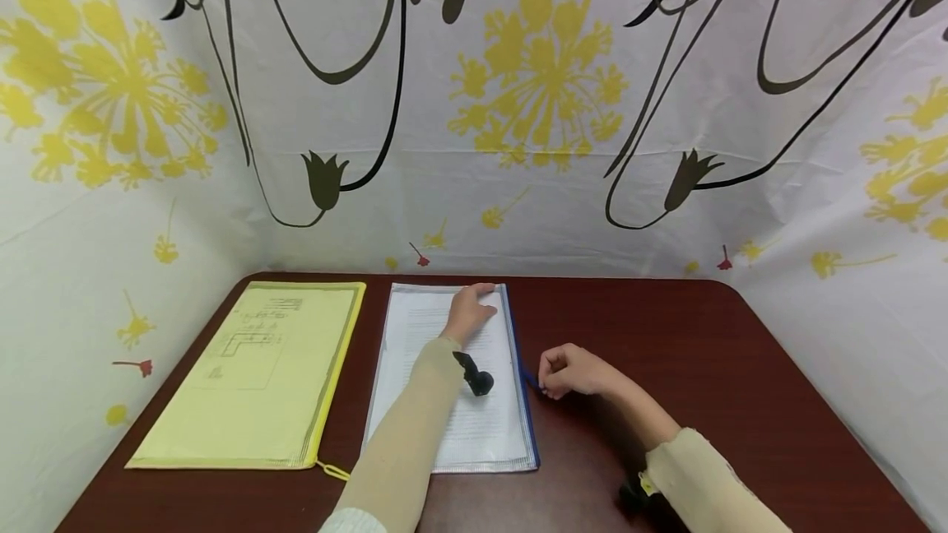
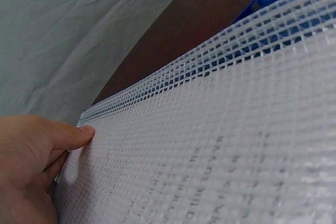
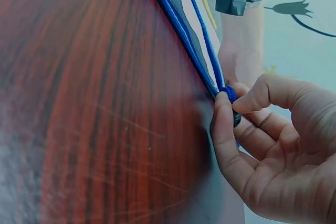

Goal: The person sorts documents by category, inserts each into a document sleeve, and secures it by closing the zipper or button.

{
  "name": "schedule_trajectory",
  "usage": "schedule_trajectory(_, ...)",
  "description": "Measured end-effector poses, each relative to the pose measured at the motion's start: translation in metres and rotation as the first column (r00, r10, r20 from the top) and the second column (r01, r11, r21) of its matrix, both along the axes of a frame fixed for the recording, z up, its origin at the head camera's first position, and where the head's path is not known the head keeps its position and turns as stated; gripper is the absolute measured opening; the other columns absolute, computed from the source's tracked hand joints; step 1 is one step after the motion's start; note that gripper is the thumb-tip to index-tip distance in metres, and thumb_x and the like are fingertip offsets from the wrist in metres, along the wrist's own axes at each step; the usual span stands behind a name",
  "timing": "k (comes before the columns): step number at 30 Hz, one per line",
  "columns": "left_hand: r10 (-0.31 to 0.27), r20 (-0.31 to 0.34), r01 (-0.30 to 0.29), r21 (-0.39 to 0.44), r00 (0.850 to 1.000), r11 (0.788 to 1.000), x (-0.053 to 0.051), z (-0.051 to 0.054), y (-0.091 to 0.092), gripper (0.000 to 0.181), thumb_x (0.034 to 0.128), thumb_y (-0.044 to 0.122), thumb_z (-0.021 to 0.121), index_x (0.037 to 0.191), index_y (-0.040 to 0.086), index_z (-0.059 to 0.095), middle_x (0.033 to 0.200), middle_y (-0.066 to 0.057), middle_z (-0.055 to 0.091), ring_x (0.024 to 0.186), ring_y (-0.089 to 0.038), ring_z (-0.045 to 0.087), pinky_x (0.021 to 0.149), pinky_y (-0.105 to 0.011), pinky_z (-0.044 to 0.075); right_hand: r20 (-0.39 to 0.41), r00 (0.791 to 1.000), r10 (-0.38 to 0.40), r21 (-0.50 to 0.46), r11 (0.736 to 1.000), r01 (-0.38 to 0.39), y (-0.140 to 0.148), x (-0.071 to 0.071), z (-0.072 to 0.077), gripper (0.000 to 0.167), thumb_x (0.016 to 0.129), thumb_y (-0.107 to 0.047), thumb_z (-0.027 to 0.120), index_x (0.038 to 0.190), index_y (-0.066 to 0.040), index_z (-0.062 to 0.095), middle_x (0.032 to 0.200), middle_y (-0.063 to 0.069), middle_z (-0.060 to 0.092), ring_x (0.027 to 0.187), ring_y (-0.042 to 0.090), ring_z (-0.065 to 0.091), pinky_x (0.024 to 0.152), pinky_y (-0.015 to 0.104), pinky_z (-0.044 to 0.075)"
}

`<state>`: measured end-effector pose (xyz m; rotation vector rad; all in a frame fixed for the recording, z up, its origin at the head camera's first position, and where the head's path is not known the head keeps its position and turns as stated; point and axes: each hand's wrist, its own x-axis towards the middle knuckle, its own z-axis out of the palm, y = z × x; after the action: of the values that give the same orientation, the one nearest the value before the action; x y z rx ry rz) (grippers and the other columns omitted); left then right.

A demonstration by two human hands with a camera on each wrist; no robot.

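Note:
A clear mesh zip document pouch (image 1: 485,430) with a blue zipped edge lies on the table, printed paper showing through. My left hand (image 1: 468,315) is at its far right corner. In the left wrist view, the thumb (image 2: 79,136) rests on the mesh (image 2: 157,161) while other fingers go round the edge, pinching it. Beside the pouch's right edge, my right hand (image 1: 579,373) pinches the end of a blue cord (image 3: 207,40) between thumb and index finger. The cord runs from that hand toward the blue edge. The zip slider itself cannot be made out.
A yellow mesh zip pouch (image 1: 296,401) with a diagram sheet inside lies on the left, its yellow cord loop (image 1: 333,471) hanging off the near corner. The dark red-brown table (image 1: 666,327) meets a white patterned curtain (image 1: 415,212) at the back and sides.

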<state>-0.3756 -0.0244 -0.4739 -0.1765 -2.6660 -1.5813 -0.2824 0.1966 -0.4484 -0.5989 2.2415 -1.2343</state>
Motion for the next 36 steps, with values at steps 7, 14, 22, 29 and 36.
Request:
schedule_trajectory(7, -0.006, -0.010, 0.006, -0.008, 1.000, 1.000, 0.000, 0.000, 0.000, 0.047, 0.0876, -0.003, 0.068, 0.134, 0.001, 0.061, 0.140, -0.017, 0.060, 0.137, -0.035, 0.049, 0.117, -0.045, 0.039, 0.037, 0.997, 0.072, 0.020, 0.997, -0.073, 0.000, 0.005, 0.003, 0.013, 0.088, -0.002, 0.058, 0.085, 0.009, 0.063, 0.076, 0.002, 0.065, 0.065, 0.011, 0.061, 0.063, 0.025, 0.058)
schedule_trajectory(14, -0.011, 0.003, 0.011, -0.007, 1.000, 1.000, 0.001, 0.001, 0.000, 0.047, 0.0886, -0.002, 0.067, 0.135, 0.001, 0.060, 0.141, -0.016, 0.059, 0.138, -0.034, 0.048, 0.117, -0.044, 0.039, 0.043, 0.988, 0.151, 0.063, 0.986, -0.153, -0.001, 0.011, 0.006, 0.011, 0.087, 0.000, 0.058, 0.083, 0.006, 0.066, 0.077, 0.004, 0.066, 0.068, 0.015, 0.061, 0.063, 0.027, 0.059)
schedule_trajectory(22, -0.016, 0.004, 0.016, -0.010, 1.000, 1.000, -0.003, -0.003, -0.001, 0.047, 0.0892, -0.001, 0.068, 0.135, 0.002, 0.060, 0.141, -0.015, 0.059, 0.138, -0.033, 0.048, 0.117, -0.044, 0.040, 0.118, 0.961, 0.248, 0.052, 0.965, -0.256, -0.002, 0.022, 0.012, 0.009, 0.084, 0.002, 0.058, 0.083, 0.008, 0.065, 0.076, 0.002, 0.065, 0.067, 0.012, 0.061, 0.062, 0.024, 0.057)
schedule_trajectory(29, -0.027, -0.003, 0.027, -0.022, 1.000, 0.999, -0.005, -0.006, -0.001, 0.046, 0.0904, 0.000, 0.067, 0.136, 0.003, 0.060, 0.142, -0.014, 0.059, 0.138, -0.033, 0.048, 0.115, -0.044, 0.042, 0.182, 0.926, 0.331, 0.021, 0.940, -0.340, -0.004, 0.031, 0.012, 0.009, 0.082, 0.004, 0.057, 0.083, 0.010, 0.064, 0.073, -0.002, 0.064, 0.064, 0.008, 0.061, 0.060, 0.020, 0.056)
schedule_trajectory(36, -0.024, -0.003, 0.024, -0.013, 1.000, 1.000, -0.003, -0.004, -0.001, 0.046, 0.0898, 0.000, 0.068, 0.135, 0.002, 0.060, 0.142, -0.015, 0.059, 0.139, -0.033, 0.047, 0.116, -0.044, 0.040, 0.245, 0.888, 0.389, 0.035, 0.912, -0.409, -0.004, 0.045, 0.016, 0.010, 0.081, 0.008, 0.054, 0.082, 0.010, 0.064, 0.071, -0.003, 0.065, 0.062, 0.006, 0.062, 0.058, 0.017, 0.055)
